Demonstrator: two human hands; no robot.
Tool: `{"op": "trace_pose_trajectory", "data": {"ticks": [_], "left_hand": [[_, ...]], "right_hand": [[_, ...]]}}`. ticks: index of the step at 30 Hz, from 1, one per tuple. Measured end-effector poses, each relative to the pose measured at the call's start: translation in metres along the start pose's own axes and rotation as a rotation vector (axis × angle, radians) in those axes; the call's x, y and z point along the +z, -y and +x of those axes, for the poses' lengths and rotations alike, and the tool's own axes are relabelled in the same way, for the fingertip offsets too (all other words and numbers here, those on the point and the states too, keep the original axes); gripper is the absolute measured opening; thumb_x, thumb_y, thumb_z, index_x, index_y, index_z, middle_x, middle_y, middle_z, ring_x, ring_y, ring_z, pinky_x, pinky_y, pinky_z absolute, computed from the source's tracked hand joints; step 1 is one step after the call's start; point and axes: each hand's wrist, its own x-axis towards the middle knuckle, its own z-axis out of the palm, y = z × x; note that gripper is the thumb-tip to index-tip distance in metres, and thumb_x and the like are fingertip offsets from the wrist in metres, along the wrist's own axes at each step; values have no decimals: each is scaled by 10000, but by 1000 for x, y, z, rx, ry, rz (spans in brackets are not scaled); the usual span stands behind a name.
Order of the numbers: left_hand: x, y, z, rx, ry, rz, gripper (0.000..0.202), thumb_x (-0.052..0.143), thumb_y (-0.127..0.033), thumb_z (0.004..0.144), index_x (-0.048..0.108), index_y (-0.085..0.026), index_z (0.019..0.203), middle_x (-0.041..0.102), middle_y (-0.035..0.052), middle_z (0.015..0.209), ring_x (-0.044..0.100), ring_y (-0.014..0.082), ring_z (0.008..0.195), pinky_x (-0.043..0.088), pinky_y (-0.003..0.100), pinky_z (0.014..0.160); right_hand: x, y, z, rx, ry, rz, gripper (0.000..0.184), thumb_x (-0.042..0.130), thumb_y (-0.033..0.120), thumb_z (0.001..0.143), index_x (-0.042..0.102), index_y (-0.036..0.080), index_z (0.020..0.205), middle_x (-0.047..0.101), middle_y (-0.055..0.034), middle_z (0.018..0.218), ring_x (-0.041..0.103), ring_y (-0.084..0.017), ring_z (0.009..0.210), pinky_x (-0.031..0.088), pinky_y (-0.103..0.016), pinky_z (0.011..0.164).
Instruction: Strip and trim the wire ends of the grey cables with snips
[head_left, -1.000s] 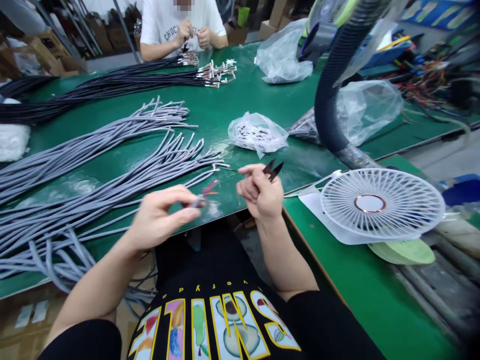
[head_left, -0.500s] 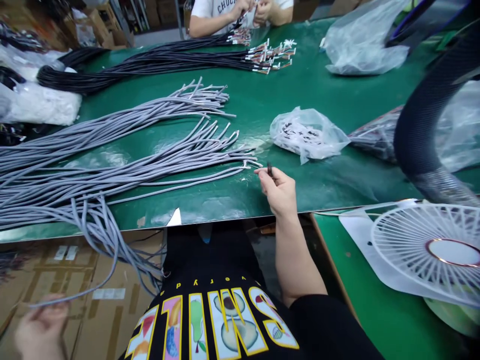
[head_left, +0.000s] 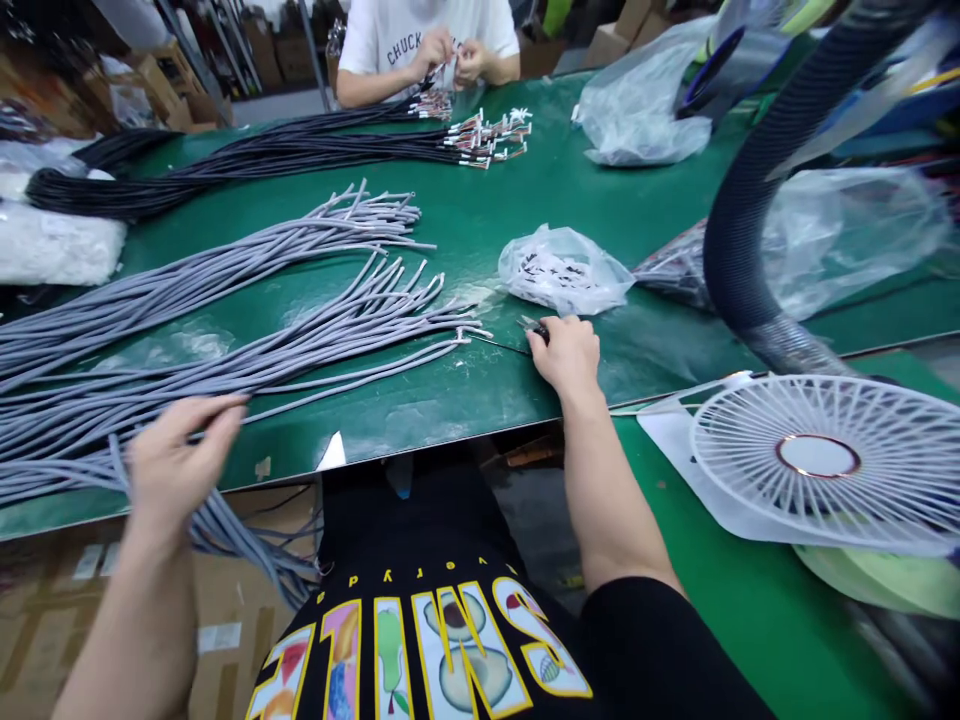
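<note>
My left hand (head_left: 180,460) is over the near bundle of grey cables (head_left: 330,345), thumb and forefinger drawn together. Whether a cable is between those fingertips I cannot make out. At the right, my right hand (head_left: 568,360) rests low over the green table, its fingers closed around a small dark-handled tool (head_left: 538,330) with a pointed metal tip. A thin dark rod or wire (head_left: 499,345) runs from beside that hand towards the cable ends; its kind is unclear. Just beyond the right hand lies a clear plastic bag (head_left: 562,270) of small black and white parts.
Farther off are another grey cable bundle (head_left: 300,235) and black cables (head_left: 300,150) with white connectors. A co-worker's hands (head_left: 454,60) work across the table. A ribbed black hose (head_left: 739,230) and a white fan (head_left: 750,460) stand at right. Grey cables (head_left: 247,545) hang over the near edge.
My left hand has risen from below the table edge, where it held a grey cable, to above the cables. The right hand has turned palm-down nearer the table. The view has shifted right.
</note>
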Motion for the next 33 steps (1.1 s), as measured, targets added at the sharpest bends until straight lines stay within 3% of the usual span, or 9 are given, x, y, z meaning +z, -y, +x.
{"op": "trace_pose_trajectory", "data": {"ticks": [2,5,9,14,20,23,27,31,33], "left_hand": [[58,-25,29,224,213,24,127,631,-334,820,744,-292,861,730,-24,852,637,182,802,484,327,781],[136,-62,55,329,448,205,256,532,-341,881,746,-204,917,721,83,925,629,236,890,466,355,795],[195,-87,65,333,575,440,276,528,-328,872,709,-142,967,671,159,973,597,297,966,448,378,785],[206,-98,71,341,682,471,213,510,-253,824,680,-128,851,678,162,939,606,307,949,442,369,748],[194,-109,86,94,1018,-18,246,496,-224,757,642,-174,948,703,24,780,621,168,675,437,271,635],[199,-112,84,30,1124,-140,241,541,-366,793,609,-179,930,691,14,740,623,154,627,426,253,582],[209,-113,70,233,1022,56,372,696,-506,693,574,-210,883,691,7,782,636,191,720,402,263,600],[214,-111,54,497,959,204,243,652,-435,763,600,-207,828,687,59,910,635,237,869,402,281,636],[216,-110,49,512,935,178,141,602,-336,791,606,-196,779,685,68,886,630,234,871,402,283,644]], "right_hand": [[-4,3,-2,-72,12,-27,338,508,303,873,666,153,1131,634,-173,1137,504,-319,1016,378,-406,793],[-8,14,-9,-229,108,-45,328,482,273,887,664,165,1138,653,-145,1124,513,-296,997,372,-383,784],[-6,27,-11,-310,189,-111,320,431,201,889,669,157,1099,650,-147,1098,525,-290,977,358,-371,755],[0,30,-9,-291,206,-140,353,389,140,881,645,110,1122,643,-183,1042,523,-295,965,370,-374,797],[5,25,-21,-168,118,7,464,363,127,879,515,48,1310,589,-207,1106,538,-305,996,417,-395,873],[6,19,-28,-87,117,90,458,373,133,871,548,104,1293,556,-189,1105,569,-288,938,456,-381,805],[7,9,-37,-63,90,128,421,400,121,837,632,131,1188,551,-158,1035,583,-267,879,468,-370,768],[4,2,-44,-89,-34,282,312,429,164,854,679,149,1039,576,-121,942,585,-230,859,476,-348,782],[1,3,-48,-101,-98,398,230,468,206,863,682,168,938,584,-87,872,581,-200,810,478,-327,771]]}}
